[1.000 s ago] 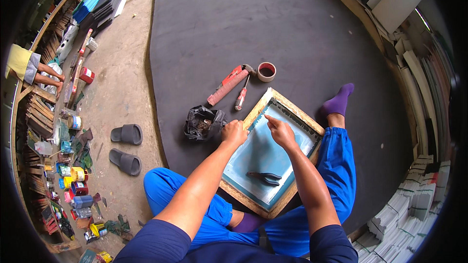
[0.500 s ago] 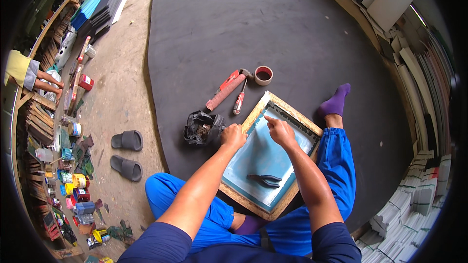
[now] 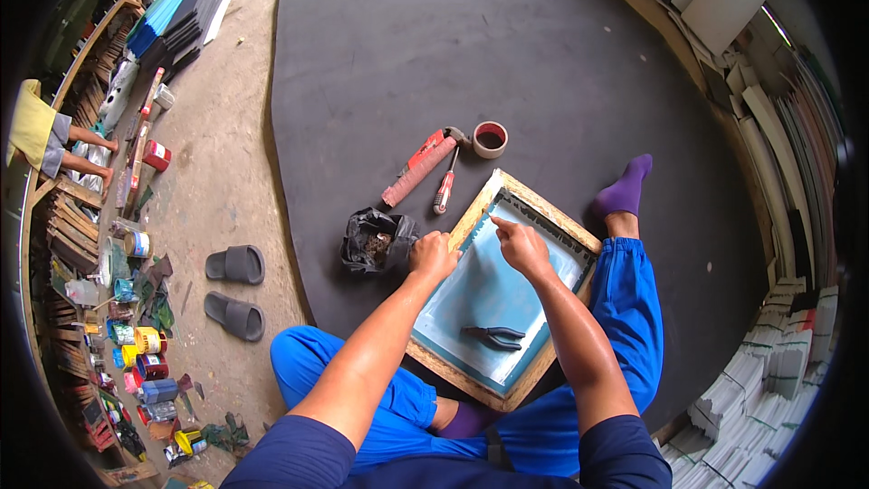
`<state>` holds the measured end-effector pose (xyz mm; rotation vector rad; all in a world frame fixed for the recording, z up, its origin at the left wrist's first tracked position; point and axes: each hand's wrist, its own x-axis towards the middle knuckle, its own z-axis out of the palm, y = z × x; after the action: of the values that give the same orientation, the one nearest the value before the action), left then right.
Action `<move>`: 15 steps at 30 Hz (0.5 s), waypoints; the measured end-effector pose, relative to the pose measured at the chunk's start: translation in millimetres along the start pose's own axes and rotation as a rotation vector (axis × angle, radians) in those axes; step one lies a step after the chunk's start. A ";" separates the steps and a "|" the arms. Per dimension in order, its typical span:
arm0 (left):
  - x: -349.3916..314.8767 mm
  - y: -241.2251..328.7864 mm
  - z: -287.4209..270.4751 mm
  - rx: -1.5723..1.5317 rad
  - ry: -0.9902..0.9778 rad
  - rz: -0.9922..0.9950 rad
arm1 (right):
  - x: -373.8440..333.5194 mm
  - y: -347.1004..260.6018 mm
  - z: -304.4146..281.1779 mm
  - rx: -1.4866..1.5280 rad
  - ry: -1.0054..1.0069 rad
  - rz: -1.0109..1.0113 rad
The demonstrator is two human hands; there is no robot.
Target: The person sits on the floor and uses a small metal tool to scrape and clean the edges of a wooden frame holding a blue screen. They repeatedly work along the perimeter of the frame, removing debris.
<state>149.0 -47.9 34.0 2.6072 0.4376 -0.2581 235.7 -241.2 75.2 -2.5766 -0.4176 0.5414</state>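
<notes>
A wooden-framed printing screen (image 3: 529,378) with blue-tinted mesh leans across my lap area, tilted on the black mat. My left hand (image 3: 434,256) is closed around the frame's left bar. Over the mesh's upper left, my right hand (image 3: 523,246) has its index finger stretched toward the dark strip (image 3: 543,222) inside the frame's top bar; its other fingers are curled, partly hidden, and no object shows in it. Dark-handled pliers (image 3: 493,337) lie on the lower mesh. Just left of my left hand sits a black plastic bag (image 3: 376,240), open at the top, with small scraps inside.
Beyond the frame lie a tape roll (image 3: 490,139), a screwdriver (image 3: 444,192) and a red-handled tool (image 3: 421,167). Grey slippers (image 3: 235,264) and paint cans (image 3: 149,340) are on the floor at left. Another person's legs (image 3: 86,149) show far left. White stacks (image 3: 751,389) line the right.
Both hands keep nearly the same places on the screen. At far left, the other person's legs have shifted slightly.
</notes>
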 end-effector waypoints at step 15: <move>-2.3 4.4 -2.9 -0.028 -0.005 -0.029 | 0.4 6.5 2.9 0.007 0.007 -0.033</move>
<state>148.8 -50.8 39.0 2.5740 0.4735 -0.2665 236.0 -245.4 69.4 -2.5593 -0.4541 0.5215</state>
